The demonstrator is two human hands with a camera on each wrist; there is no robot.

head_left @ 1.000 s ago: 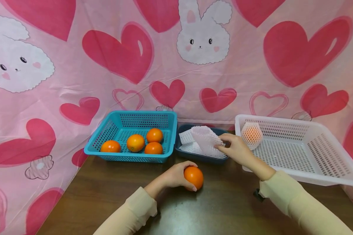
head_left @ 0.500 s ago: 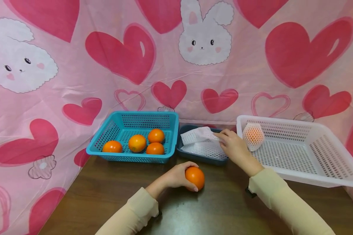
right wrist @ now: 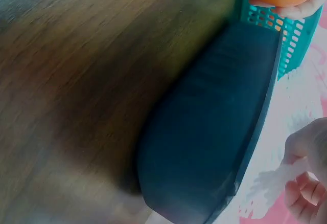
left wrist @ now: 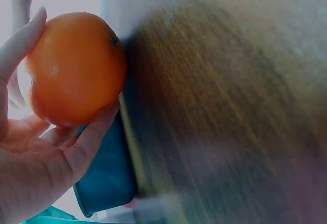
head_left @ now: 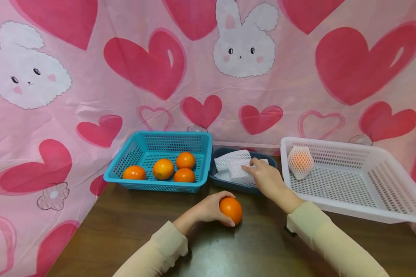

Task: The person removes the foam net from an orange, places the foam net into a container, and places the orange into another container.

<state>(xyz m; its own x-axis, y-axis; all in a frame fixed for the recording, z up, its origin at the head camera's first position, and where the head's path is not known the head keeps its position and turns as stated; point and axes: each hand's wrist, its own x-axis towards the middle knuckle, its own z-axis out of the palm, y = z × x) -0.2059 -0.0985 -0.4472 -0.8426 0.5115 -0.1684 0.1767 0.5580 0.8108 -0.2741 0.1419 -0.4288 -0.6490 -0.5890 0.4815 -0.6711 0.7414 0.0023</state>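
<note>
My left hand holds an orange just above or on the table, thumb on one side and fingers round the other. The left wrist view shows the orange and its small green stem end. My right hand is over a dark blue basket, pinching a white foam net sleeve. Another white net sleeve lies in that basket. In the right wrist view, the right hand is at the edge with white net between thumb and fingers; the basket's side fills the middle.
A teal basket with several oranges stands at the back left. To the right, a white basket holds one net-wrapped orange. The brown wooden table runs in front, and a pink heart-patterned cloth hangs behind.
My right hand has shifted left and a little lower over the dark blue basket, and the net sleeve under its fingers has turned and lowered. The left hand keeps its hold on the orange.
</note>
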